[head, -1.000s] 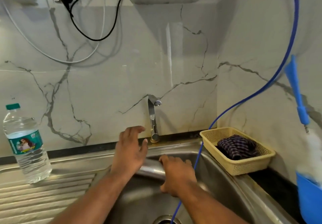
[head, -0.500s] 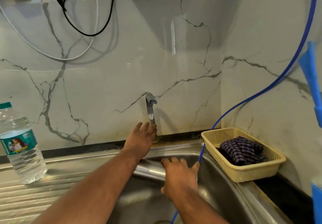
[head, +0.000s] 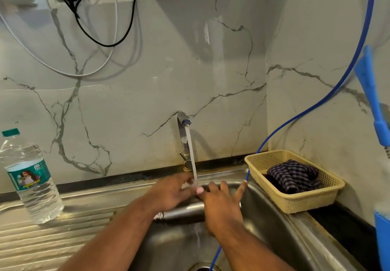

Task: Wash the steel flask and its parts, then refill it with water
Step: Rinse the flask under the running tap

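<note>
The steel flask (head: 183,213) lies on its side over the sink basin (head: 274,218), its threaded open neck pointing left. My right hand (head: 221,207) holds the flask's right end from above, fingers spread over it and thumb hidden. My left hand (head: 171,192) rests on top of the flask with relaxed fingers reaching into the water stream (head: 193,161). The stream runs from the tap (head: 185,123) onto my fingers and the flask, then falls into the basin. No cap or other flask part is in view.
A plastic water bottle (head: 31,178) stands on the ribbed drainboard at the left. A yellow basket (head: 295,199) holding a checked cloth sits right of the sink. A blue hose (head: 316,104) hangs from the upper right down into the drain. Cables hang on the marble wall.
My left hand has come down from the tap handle onto the flask. Water now runs from the tap. My right hand's fingers have spread out.
</note>
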Tool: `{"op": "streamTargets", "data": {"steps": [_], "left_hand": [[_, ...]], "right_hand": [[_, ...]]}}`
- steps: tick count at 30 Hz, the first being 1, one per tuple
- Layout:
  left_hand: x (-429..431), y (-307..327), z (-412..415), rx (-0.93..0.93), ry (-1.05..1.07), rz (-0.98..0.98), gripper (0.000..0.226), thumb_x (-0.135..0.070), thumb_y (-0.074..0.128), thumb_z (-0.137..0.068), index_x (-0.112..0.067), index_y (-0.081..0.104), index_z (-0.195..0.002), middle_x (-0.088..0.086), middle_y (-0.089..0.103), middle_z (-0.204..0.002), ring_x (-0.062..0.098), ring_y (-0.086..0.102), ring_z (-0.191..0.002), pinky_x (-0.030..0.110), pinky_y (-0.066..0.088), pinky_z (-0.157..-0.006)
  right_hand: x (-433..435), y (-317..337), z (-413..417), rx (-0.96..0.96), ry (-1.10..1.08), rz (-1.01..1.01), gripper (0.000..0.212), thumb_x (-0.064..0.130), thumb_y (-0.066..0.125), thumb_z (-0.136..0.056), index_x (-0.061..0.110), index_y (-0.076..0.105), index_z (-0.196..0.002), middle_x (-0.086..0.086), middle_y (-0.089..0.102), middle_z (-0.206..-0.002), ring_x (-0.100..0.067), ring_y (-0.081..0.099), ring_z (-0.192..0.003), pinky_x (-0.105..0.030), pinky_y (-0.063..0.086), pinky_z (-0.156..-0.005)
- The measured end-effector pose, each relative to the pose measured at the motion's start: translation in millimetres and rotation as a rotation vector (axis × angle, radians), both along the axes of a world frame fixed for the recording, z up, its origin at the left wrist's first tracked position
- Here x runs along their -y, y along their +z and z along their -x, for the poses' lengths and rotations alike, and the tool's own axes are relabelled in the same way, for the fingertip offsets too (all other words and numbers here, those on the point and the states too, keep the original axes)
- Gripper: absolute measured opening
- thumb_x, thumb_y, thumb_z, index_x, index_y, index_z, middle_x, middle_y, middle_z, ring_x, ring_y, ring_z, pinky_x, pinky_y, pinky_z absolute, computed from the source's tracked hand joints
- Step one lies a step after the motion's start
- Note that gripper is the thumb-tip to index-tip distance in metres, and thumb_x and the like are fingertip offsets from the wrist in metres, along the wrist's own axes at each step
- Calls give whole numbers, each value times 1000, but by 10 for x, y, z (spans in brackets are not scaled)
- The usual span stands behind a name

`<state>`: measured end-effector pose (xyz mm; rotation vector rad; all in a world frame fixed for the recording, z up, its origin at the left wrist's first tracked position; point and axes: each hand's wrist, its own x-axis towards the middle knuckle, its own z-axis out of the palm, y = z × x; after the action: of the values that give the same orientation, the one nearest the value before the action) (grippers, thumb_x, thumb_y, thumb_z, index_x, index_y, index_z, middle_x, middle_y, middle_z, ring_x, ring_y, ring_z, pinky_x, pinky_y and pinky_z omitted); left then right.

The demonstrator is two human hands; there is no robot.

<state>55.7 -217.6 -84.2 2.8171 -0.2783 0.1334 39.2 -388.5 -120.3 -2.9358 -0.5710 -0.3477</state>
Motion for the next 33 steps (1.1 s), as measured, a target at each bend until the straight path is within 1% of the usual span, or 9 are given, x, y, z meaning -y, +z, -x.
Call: {"op": "streamTargets", "data": {"steps": [3, 6, 8, 10, 16, 19, 22, 26, 33], "left_hand": [[3, -40, 312, -230, 13, 33, 91, -85, 65, -68, -39, 42, -144, -12, 57, -138, 9, 55, -115, 32, 45, -104], [-33, -149, 435, -171, 108, 146, 85, -58, 86, -68, -34, 47, -140, -14, 61, -127, 5, 56, -106, 26, 46, -99], [-31, -267, 460, -104, 198, 355, 76, -53, 89, -66, -33, 53, -129, -13, 64, -111, 5, 61, -96, 19, 51, -82], [14, -370, 448, -88, 265, 571, 70, -51, 88, -68, -27, 53, -124, -5, 66, -104, 8, 65, -87, 13, 50, -62], [17, -525, 384, -216, 142, 785, 75, -52, 83, -76, -34, 43, -137, -9, 63, -120, 8, 64, -104, 13, 50, -71], [47, -581, 346, -299, 88, 888, 75, -51, 84, -77, -36, 42, -138, -6, 65, -122, 11, 66, -107, 19, 54, -76], [106, -679, 263, -246, 102, 834, 75, -41, 84, -80, -32, 43, -142, -9, 67, -122, 5, 64, -109, 15, 50, -80], [157, -702, 226, -90, 143, 792, 59, -19, 77, -86, -27, 42, -134, -11, 64, -114, 1, 63, -101, 7, 48, -71], [89, -731, 170, 113, 89, 819, 50, -14, 69, -92, -42, 47, -127, -13, 69, -115, 0, 67, -107, 15, 53, -89]], "right_hand": [[-13, 47, 30, 70, 83, -45, 71, 27, 71, -90, 43, 38, -151, 4, 39, -153, -27, 22, -149, -78, -16, -110], [-28, 102, 62, 120, 166, -71, 82, 25, 75, -87, 47, 32, -153, 4, 18, -166, -27, 4, -156, -71, -18, -115], [-29, 139, 63, 110, 137, -207, 94, 26, 77, -85, 49, 20, -156, 4, -7, -168, -28, -13, -156, -65, -15, -120], [-16, 141, 47, 88, 59, -454, 101, 21, 76, -85, 49, 11, -157, 8, -15, -166, -28, -12, -157, -60, 4, -126], [-77, 176, 89, -481, 5, -1158, 110, 25, 73, -94, 34, -13, -162, -5, 36, -162, -27, 50, -139, -36, 47, -106], [-128, 164, -11, -401, -83, -1197, 101, 26, 82, -86, 30, 15, -161, -6, 52, -150, -25, 58, -129, -40, 51, -106], [-183, 179, -103, -349, -81, -1125, 79, 23, 89, -77, 28, 46, -143, 4, 65, -126, -17, 64, -112, -36, 58, -95], [-302, 17, -113, -292, -39, -1007, 79, 22, 92, -73, 32, 50, -139, 9, 64, -129, -15, 61, -124, -24, 51, -97], [-238, -77, -247, -208, 31, -1048, 78, 31, 95, -67, 43, 51, -130, 20, 64, -113, -4, 63, -111, -9, 48, -83]]}}
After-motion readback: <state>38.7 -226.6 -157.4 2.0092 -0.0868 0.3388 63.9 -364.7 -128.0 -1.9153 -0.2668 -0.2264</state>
